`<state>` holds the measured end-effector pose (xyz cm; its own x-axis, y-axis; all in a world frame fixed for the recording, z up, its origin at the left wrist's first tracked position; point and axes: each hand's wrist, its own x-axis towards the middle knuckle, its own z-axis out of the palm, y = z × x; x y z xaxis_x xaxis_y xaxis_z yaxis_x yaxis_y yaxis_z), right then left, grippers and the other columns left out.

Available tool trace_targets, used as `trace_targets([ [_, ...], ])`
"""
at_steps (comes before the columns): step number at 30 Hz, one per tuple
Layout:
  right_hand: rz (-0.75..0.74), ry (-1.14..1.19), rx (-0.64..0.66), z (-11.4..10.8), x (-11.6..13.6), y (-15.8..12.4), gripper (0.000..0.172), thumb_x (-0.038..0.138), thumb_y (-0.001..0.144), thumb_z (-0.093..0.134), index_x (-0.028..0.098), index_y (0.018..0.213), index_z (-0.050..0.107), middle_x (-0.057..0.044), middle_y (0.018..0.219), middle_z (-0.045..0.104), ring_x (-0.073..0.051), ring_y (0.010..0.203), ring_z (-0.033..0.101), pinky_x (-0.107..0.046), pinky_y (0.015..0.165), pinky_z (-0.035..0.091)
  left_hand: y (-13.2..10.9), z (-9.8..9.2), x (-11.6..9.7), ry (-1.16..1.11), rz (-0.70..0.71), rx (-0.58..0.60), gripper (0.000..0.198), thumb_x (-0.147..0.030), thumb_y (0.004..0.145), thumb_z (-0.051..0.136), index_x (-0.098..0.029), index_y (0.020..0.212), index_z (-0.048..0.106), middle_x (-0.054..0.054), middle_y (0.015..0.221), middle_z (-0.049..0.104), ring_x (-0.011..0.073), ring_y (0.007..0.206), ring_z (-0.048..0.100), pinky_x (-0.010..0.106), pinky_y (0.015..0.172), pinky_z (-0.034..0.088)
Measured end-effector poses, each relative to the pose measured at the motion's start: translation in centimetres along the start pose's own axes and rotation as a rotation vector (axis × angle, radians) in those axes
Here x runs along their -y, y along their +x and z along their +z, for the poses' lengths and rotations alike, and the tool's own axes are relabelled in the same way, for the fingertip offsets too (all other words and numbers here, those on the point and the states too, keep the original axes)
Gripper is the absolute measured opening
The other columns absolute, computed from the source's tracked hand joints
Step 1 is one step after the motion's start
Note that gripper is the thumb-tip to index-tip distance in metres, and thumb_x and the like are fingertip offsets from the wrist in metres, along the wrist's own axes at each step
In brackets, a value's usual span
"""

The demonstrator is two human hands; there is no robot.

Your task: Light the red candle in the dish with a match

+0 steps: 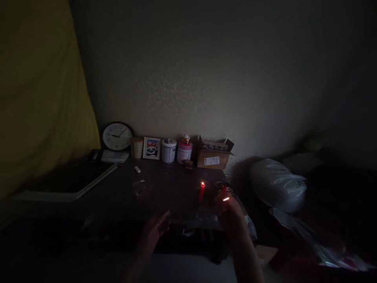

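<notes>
A lit red candle [202, 192] stands upright on the dark table, its small flame at the top. To its right is my right hand [231, 214], blurred and closed, with a short bright streak of flame or glow [226, 199] at its fingers. What those fingers hold is too dark and smeared to name. A dim red shape [224, 189] shows just behind them. My left hand [154, 228] hovers at the table's near edge, thumb and fingers apart, with nothing plainly in it. It is apart from the candle.
Along the wall stand a round clock [117, 136], a cup [136, 148], a framed panda picture [152, 148], a white tin [169, 151], a pink tin [184, 153] and an open carton [212, 160]. A plastic packet [141, 190] lies left; a white bag [277, 184] sits right.
</notes>
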<state>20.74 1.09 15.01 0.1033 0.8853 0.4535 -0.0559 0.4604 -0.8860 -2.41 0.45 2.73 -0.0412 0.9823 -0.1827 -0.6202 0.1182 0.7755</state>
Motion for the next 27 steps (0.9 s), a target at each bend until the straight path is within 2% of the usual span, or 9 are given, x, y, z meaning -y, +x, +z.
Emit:
trace_targets([
  [2, 0.09, -0.182, 0.105, -0.1, -0.7, -1.0, 0.028, 0.044, 0.067, 0.068, 0.02, 0.056, 0.06, 0.0, 0.057, 0.055, -0.013, 0.052, 0.05, -0.024, 0.047, 0.039, 0.0, -0.1, 0.0, -0.012, 0.001, -0.002, 0.031, -0.033, 0.061, 0.076, -0.022, 0.089, 0.069, 0.006, 0.099, 0.071, 0.017, 0.075, 0.065, 0.028, 0.067, 0.049],
  [4, 0.121, -0.245, 0.076, -0.4, -1.0, -1.5, 0.021, 0.04, 0.066, 0.071, 0.021, 0.06, 0.063, -0.001, 0.06, 0.057, -0.015, 0.056, 0.052, -0.024, 0.049, 0.039, 0.0, -0.2, 0.0, -0.016, -0.004, -0.019, 0.03, -0.032, 0.059, 0.077, -0.021, 0.086, 0.069, 0.006, 0.096, 0.071, 0.0171, 0.072, 0.065, 0.028, 0.065, 0.049],
  [7, 0.092, -0.08, -0.041, -1.4, -0.8, -1.8, 0.031, 0.049, 0.075, 0.059, 0.021, 0.06, 0.059, 0.0, 0.054, 0.053, -0.013, 0.049, 0.048, -0.025, 0.047, 0.039, -0.1, -0.1, -0.2, -0.008, -0.007, -0.033, 0.03, -0.032, 0.059, 0.077, -0.022, 0.086, 0.069, 0.005, 0.095, 0.072, 0.0161, 0.071, 0.065, 0.027, 0.064, 0.049],
  [9, 0.085, -0.038, -0.019, -1.8, -0.7, -2.0, 0.037, 0.053, 0.074, 0.057, 0.02, 0.058, 0.056, 0.001, 0.052, 0.051, -0.011, 0.046, 0.045, -0.024, 0.045, 0.039, -0.2, 0.1, -0.3, -0.003, -0.003, -0.035, 0.031, -0.033, 0.06, 0.077, -0.022, 0.087, 0.069, 0.005, 0.096, 0.072, 0.0158, 0.073, 0.065, 0.027, 0.065, 0.049],
  [12, 0.095, -0.302, 0.068, -2.2, -1.1, -2.4, 0.03, 0.048, 0.066, 0.067, 0.02, 0.058, 0.06, 0.0, 0.058, 0.058, -0.013, 0.054, 0.051, -0.023, 0.049, 0.04, -0.3, 0.3, -0.5, 0.009, -0.005, -0.035, 0.031, -0.034, 0.059, 0.077, -0.022, 0.087, 0.069, 0.004, 0.095, 0.072, 0.016, 0.073, 0.065, 0.027, 0.065, 0.049],
  [14, 0.123, -0.434, 0.077, -2.4, -1.6, -2.8, 0.026, 0.045, 0.068, 0.067, 0.019, 0.063, 0.063, -0.001, 0.064, 0.061, -0.015, 0.061, 0.054, -0.022, 0.053, 0.041, -0.6, 0.5, -0.6, 0.017, -0.003, -0.03, 0.032, -0.034, 0.059, 0.077, -0.022, 0.087, 0.069, 0.004, 0.096, 0.072, 0.0165, 0.075, 0.065, 0.027, 0.065, 0.049],
  [17, 0.212, -0.273, 0.083, -3.1, -2.6, -3.6, 0.026, 0.044, 0.072, 0.064, 0.018, 0.07, 0.061, 0.002, 0.062, 0.059, -0.012, 0.059, 0.053, -0.021, 0.054, 0.04, -1.0, 0.7, -0.8, 0.026, 0.001, -0.024, 0.034, -0.035, 0.06, 0.077, -0.021, 0.089, 0.069, 0.005, 0.098, 0.071, 0.0168, 0.078, 0.064, 0.027, 0.068, 0.049],
  [21, 0.319, -0.128, 0.154, -4.9, -4.2, -4.4, 0.028, 0.042, 0.068, 0.07, 0.016, 0.069, 0.06, 0.003, 0.058, 0.056, -0.009, 0.055, 0.05, -0.02, 0.052, 0.038, -1.3, 0.6, -0.9, 0.038, -0.009, -0.009, 0.035, -0.036, 0.062, 0.075, -0.022, 0.093, 0.068, 0.006, 0.105, 0.07, 0.0168, 0.082, 0.064, 0.026, 0.07, 0.049],
  [27, 0.337, -0.026, -0.088, -8.8, -4.2, -5.0, 0.029, 0.04, 0.064, 0.074, 0.017, 0.064, 0.058, 0.003, 0.054, 0.053, -0.009, 0.05, 0.048, -0.021, 0.048, 0.037, -0.8, 0.2, -0.3, 0.032, -0.024, -0.006, 0.035, -0.035, 0.06, 0.076, -0.021, 0.091, 0.068, 0.007, 0.105, 0.07, 0.0163, 0.078, 0.065, 0.027, 0.068, 0.05],
])
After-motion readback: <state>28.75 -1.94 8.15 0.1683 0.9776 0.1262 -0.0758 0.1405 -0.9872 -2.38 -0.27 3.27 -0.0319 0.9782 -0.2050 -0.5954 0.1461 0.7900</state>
